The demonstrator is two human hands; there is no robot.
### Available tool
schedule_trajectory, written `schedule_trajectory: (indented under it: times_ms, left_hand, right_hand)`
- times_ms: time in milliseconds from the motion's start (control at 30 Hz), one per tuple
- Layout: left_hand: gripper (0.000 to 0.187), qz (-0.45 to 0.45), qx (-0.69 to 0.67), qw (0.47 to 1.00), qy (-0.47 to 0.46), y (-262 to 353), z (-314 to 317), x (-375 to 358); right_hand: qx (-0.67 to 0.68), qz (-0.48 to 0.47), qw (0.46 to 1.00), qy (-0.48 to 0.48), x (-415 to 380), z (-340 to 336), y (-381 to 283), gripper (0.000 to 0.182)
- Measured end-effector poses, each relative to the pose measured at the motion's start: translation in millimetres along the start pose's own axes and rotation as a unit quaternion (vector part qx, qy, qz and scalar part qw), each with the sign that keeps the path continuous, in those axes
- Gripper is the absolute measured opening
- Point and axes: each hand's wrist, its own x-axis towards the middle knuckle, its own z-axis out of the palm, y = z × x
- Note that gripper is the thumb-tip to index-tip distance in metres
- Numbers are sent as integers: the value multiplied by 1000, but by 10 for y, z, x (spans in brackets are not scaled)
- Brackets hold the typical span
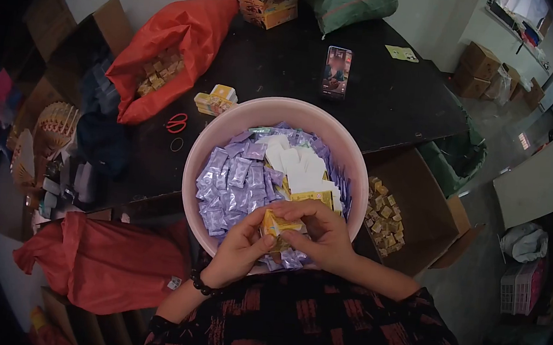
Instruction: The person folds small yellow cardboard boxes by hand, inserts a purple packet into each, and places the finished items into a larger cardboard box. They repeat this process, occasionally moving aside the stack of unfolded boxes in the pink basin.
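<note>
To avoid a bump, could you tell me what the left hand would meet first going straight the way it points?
The left hand would first meet the yellow packet at its fingertips, then probably the right hand, though depth is unclear.

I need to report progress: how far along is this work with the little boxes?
Finished-looking small boxes lie in the cardboard carton, more in the red sack. The left hand and right hand hold one yellow box over the pink tub. Apparently left: purple sachets and flat pieces in the tub.
</note>
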Motion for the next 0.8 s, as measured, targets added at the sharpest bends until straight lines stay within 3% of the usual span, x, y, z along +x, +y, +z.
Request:
schedule_trajectory:
  times_ms: [100,167,300,367,533,600,633,700,733,767,800]
  left_hand:
    - [55,-6,16,1000,8,-12,2,-7]
    - [55,-4,-4,1000,15,-18,5,-5]
    - [52,6,-10,999,53,-59,29,0]
    - [49,-20,-55,996,67,-25,76,18]
    - [42,-55,-96,992,68,-86,133,43]
    - [38,-23,86,993,72,-25,193,81]
    - [38,-26,84,993,73,13,184,115]
    - [35,42,371,926,56,109,146,215]
    - [39,40,423,900,93,166,192,275]
    - [39,41,421,901,93,139,192,309]
    - [41,76,503,855,102,84,175,345]
  right_hand:
    - [9,20,1000,-6,10,-96,2,33]
    - [-159,-45,983,-75,24,-143,-9,33]
    - [-211,-62,969,-115,25,-130,-66,45]
    - [-369,-122,915,-112,22,-27,-152,51]
    - [-414,-93,898,-114,-89,-78,-176,64]
    - [-420,-93,896,-109,-149,-160,-243,67]
    - [-477,-110,872,-30,-178,-244,-341,65]
    - [-591,-94,788,144,-200,-457,-485,61]
    - [-646,-63,724,234,-177,-590,-547,59]
    - [-647,-63,723,233,-192,-738,-598,59]
    - [-722,-41,646,245,-228,-890,-626,58]
